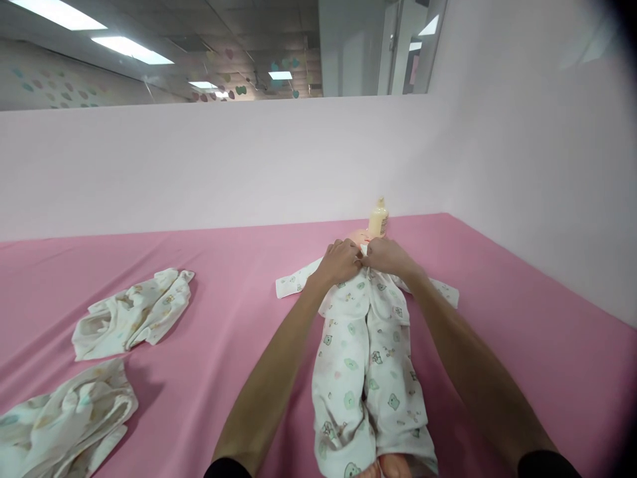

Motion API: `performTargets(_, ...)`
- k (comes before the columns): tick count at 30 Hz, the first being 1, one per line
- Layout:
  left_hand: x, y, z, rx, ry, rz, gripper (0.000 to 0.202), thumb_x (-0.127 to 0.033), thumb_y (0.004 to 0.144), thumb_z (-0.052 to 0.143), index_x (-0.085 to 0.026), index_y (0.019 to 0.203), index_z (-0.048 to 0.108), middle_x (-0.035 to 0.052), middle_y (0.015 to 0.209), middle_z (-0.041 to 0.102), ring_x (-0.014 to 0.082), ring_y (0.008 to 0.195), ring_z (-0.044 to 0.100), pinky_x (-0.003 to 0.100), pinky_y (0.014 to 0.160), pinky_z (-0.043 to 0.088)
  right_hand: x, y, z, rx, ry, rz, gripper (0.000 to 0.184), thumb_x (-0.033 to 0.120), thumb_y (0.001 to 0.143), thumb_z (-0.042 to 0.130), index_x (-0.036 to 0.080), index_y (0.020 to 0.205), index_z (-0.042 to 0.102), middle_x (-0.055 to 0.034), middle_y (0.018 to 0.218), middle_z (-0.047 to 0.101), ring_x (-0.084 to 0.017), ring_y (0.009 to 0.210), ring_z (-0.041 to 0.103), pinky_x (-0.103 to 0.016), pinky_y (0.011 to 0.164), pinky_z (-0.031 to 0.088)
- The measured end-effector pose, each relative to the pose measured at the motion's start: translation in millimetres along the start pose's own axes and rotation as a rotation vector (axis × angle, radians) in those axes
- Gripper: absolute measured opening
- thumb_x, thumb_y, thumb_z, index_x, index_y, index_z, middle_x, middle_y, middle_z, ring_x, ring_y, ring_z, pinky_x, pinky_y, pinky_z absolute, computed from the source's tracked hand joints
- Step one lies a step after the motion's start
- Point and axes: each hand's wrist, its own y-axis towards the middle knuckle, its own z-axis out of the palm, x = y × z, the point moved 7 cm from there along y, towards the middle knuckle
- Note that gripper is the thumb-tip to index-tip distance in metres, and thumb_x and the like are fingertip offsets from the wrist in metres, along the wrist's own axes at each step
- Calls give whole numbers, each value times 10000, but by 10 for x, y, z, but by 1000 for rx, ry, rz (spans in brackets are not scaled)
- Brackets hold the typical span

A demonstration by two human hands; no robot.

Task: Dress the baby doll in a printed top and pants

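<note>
What looks like a baby doll (395,466) lies on its back, its feet toward me and its head mostly hidden behind my hands. It wears a white long-sleeved top (355,295) with small green and brown animal prints, and matching trousers (343,372). The sleeves stretch out to both sides. At the upper chest, close to the collar, my left hand (342,259) has its fingers closed on the top's front. My right hand (385,255) pinches the fabric just beside it, the two hands nearly touching. Exactly which edge or fastener lies between the fingers is hidden.
A pale yellow bottle (378,219) stands beyond the doll's head. On the pink sheet (223,318) at the left lie two crumpled printed garments, one farther back (134,315) and one nearer (74,418). White walls (199,166) border the back and right.
</note>
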Motion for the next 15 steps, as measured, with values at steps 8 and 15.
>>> performTargets(8,5,13,-47,-73,-25,30,202,-207,887,413,-184,839,608,98,998,619,259,982,532,386,853,411,-77,-67,-99,141,571,13,210,192,712,522,184,528,423,9,551,539,-108,573,534,-215,546,403)
performTargets(15,-24,-24,-109,-45,-196,58,184,-192,838,446,-193,898,621,53,1060,649,240,1021,524,368,904,402,-159,-5,22,249,566,-20,99,160,700,563,163,601,550,-17,627,609,-137,634,594,-231,598,468)
